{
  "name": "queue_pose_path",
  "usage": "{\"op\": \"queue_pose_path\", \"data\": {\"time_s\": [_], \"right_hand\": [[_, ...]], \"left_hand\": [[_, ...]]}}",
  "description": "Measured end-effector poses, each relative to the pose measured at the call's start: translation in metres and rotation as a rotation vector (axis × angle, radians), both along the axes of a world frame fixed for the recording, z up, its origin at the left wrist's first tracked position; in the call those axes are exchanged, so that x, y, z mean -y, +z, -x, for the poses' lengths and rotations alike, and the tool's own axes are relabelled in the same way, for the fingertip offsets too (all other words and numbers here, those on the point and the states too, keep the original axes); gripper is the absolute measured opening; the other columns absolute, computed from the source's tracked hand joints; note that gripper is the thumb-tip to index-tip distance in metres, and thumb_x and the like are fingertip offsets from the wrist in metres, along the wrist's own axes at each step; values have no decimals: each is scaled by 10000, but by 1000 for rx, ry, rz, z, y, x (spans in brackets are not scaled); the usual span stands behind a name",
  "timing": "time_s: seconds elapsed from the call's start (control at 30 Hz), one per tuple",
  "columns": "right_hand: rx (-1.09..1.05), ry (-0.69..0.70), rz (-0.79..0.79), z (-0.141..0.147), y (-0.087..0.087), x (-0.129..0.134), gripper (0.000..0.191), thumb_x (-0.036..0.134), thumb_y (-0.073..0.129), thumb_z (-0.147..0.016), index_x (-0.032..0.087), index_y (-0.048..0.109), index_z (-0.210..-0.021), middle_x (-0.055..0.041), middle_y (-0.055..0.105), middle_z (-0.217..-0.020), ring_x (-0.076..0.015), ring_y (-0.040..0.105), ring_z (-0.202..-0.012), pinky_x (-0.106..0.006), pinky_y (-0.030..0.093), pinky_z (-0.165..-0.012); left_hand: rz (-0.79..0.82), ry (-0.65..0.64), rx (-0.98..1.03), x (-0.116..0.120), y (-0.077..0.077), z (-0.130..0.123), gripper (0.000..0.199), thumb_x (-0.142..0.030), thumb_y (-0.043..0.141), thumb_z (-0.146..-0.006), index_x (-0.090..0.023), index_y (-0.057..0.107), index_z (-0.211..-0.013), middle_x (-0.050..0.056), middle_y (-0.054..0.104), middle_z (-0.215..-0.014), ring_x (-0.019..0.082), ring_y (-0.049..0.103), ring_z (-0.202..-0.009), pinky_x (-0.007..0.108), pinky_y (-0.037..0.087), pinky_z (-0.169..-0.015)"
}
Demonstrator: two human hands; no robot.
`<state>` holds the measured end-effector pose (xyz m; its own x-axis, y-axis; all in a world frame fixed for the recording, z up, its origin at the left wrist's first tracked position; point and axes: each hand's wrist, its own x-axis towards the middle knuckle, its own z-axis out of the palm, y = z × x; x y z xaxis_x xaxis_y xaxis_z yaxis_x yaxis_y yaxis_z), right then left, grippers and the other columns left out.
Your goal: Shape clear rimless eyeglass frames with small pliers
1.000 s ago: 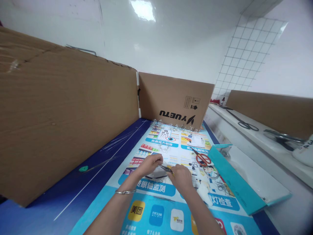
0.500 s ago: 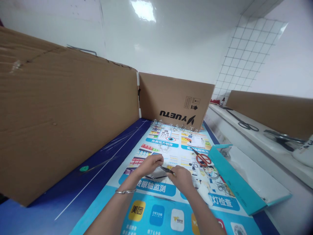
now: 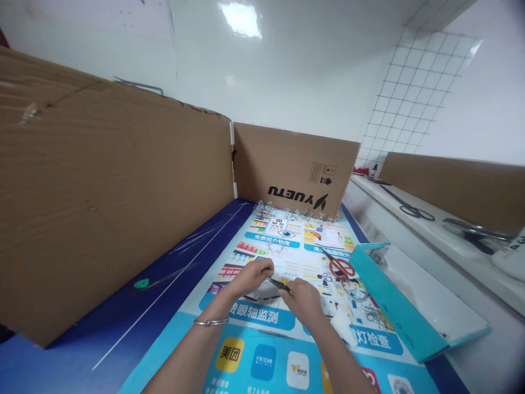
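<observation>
Pliers (image 3: 280, 284) partly hidden by right hand (image 3: 304, 301); white container (image 3: 511, 261) cut off

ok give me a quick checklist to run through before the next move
1. Pliers held in the right fingers: ok.
2. Pliers' tip close to the left fingers: ok.
3. Something gripped in the pliers' tip: cannot tell, too small to make out.
4. Orange scissors lying apart from both hands: ok, on the printed sheet to the right.
5. Teal box open at the top: ok.
6. Right forearm free of loose things beside it: not ok, a white wad lies there.
</observation>
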<state>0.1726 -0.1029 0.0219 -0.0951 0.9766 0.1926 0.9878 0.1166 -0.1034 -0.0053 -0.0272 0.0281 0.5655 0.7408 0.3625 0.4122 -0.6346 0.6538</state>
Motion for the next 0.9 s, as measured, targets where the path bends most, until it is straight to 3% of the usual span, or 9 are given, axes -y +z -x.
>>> {"op": "queue_pose_path", "data": {"time_s": [0.73,0.9], "right_hand": [[-92,32,118,-2,-6,-5,426,517,322,-837,204,599,-754,-16,606,-780,-125,540,-690,-208,240,-537],[-148,61,132,-3,-10,-7,448,523,320,-834,192,583,-685,0,594,-664,-112,518,-616,-211,195,-499]], "left_hand": [[76,7,35,-4,-7,1,120,-169,409,-746,-169,527,-726,-12,580,-718,118,491,-662,207,346,-615],[66,18,28,-4,-7,1,116,-172,412,-749,-169,526,-730,-11,580,-712,118,491,-658,207,341,-605]]}}
